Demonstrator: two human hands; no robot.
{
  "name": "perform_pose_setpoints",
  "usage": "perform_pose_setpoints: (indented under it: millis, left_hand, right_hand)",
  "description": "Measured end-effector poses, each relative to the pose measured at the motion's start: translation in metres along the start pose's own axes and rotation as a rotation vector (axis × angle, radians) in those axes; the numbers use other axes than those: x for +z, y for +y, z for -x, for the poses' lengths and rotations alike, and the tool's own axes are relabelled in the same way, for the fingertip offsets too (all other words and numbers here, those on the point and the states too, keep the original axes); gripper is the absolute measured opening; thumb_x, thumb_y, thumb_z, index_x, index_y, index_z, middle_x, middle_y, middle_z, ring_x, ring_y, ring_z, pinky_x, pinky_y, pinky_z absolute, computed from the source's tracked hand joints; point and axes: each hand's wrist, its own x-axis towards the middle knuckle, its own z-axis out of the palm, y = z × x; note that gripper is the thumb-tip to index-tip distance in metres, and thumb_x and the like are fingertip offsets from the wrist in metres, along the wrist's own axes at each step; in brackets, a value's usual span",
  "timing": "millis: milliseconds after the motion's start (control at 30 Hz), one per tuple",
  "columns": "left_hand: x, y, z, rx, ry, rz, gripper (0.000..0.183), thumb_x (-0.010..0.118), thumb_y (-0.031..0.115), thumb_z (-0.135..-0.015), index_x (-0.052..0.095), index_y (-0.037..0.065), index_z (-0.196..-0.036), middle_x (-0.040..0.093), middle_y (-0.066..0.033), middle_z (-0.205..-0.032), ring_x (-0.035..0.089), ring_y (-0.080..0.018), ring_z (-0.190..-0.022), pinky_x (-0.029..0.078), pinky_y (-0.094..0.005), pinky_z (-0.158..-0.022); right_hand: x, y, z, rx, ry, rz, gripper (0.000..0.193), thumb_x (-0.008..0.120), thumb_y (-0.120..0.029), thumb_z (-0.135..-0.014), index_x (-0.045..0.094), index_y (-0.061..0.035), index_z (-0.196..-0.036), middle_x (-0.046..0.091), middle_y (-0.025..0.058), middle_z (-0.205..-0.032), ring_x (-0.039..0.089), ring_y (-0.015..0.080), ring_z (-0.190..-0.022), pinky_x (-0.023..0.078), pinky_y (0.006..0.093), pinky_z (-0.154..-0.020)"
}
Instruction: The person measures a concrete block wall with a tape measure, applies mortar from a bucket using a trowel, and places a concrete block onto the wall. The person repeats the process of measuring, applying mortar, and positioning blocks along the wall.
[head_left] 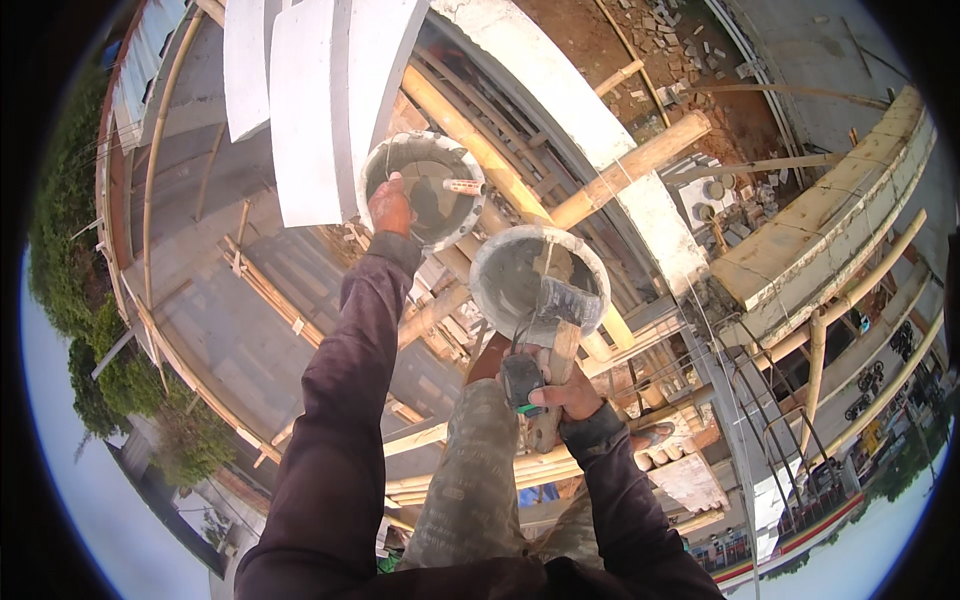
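My left hand (392, 205) is closed on the near left rim of a mortar-smeared bucket (470, 228). Inside that bucket are grey mortar and a tool with an orange-and-white handle (463, 187). A second bucket (485, 255), with grey residue inside, stands nearer and to the right. In my right hand (572, 392) is a black tape measure (522, 380), with the thumb against its side. A wooden-handled tool (564, 352) with a broad grey metal head passes by the same hand; its head overlaps the second bucket's near rim. Whether my fingers also wrap its handle I cannot tell.
Bamboo poles (480, 140) and timbers form scaffolding around and below me. White panels (310, 130) rise beyond the left bucket. A pale concrete beam (570, 90) runs at the upper right. Upright rebar (775, 420) stands to the right, and rubble (690, 40) lies far below.
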Motion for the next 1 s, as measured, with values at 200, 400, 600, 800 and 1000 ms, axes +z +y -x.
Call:
perform_pose_setpoints:
  millis: [200, 400, 600, 800, 1000]
  left_hand:
    - [-0.077, 0.03, 0.016, -0.083, 0.005, 0.385, 0.027, 0.058, 0.032, -0.096, 0.061, 0.007, -0.107, 0.056, 0.0003, -0.087, 0.049, -0.0119, -0.07, 0.043, -0.029, -0.066]
    - [-0.042, 0.023, -0.007, 0.058, -0.117, 0.499, 0.026, 0.062, 0.033, -0.095, 0.054, 0.008, -0.093, 0.044, 0.0017, -0.079, 0.041, -0.0122, -0.066, 0.044, -0.0331, -0.071]
    - [-0.062, 0.002, -0.06, -0.166, -0.226, 0.58, 0.024, 0.057, 0.031, -0.098, 0.054, 0.007, -0.099, 0.053, -0.0046, -0.088, 0.056, -0.024, -0.091, 0.045, -0.0418, -0.086]
    - [-0.088, 0.002, -0.067, -0.128, -0.16, 0.265, 0.022, 0.051, 0.027, -0.1, 0.053, 0.006, -0.094, 0.062, -0.0088, -0.095, 0.061, -0.0267, -0.092, 0.048, -0.0418, -0.085]
    - [-0.093, -0.008, -0.081, -0.072, -0.133, 0.173, 0.015, 0.05, 0.022, -0.098, 0.055, 0.008, -0.097, 0.067, -0.0072, -0.094, 0.064, -0.0199, -0.087, 0.051, -0.0377, -0.08]
  right_hand:
    - [0.013, 0.0, -0.008, 0.013, 0.028, 0.247, 0.073, 0.078, -0.004, -0.065, 0.048, 0.0005, -0.132, 0.06, 0.0098, -0.119, 0.059, 0.0204, -0.107, 0.048, 0.0342, -0.094]
    - [0.026, 0.013, -0.017, 0.031, 0.018, 0.343, 0.073, 0.081, -0.013, -0.062, 0.052, 0.0022, -0.128, 0.055, 0.0046, -0.11, 0.052, 0.0173, -0.103, 0.043, 0.0327, -0.092]
    - [0.044, 0.022, -0.049, -0.006, 0.027, 0.647, 0.067, 0.084, -0.018, -0.061, 0.059, -0.0023, -0.122, 0.056, 0.0066, -0.107, 0.053, 0.0194, -0.103, 0.043, 0.0343, -0.092]
    - [0.057, 0.034, -0.103, 0.05, -0.053, 0.537, 0.073, 0.083, -0.031, -0.063, 0.057, 0.0027, -0.123, 0.059, 0.0088, -0.103, 0.055, 0.0227, -0.1, 0.042, 0.0316, -0.091]
    - [0.037, 0.059, -0.152, -0.004, 0.072, 0.316, 0.051, 0.08, -0.012, -0.068, 0.059, 0.004, -0.112, 0.059, 0.0042, -0.091, 0.059, 0.0146, -0.078, 0.049, 0.0289, -0.069]
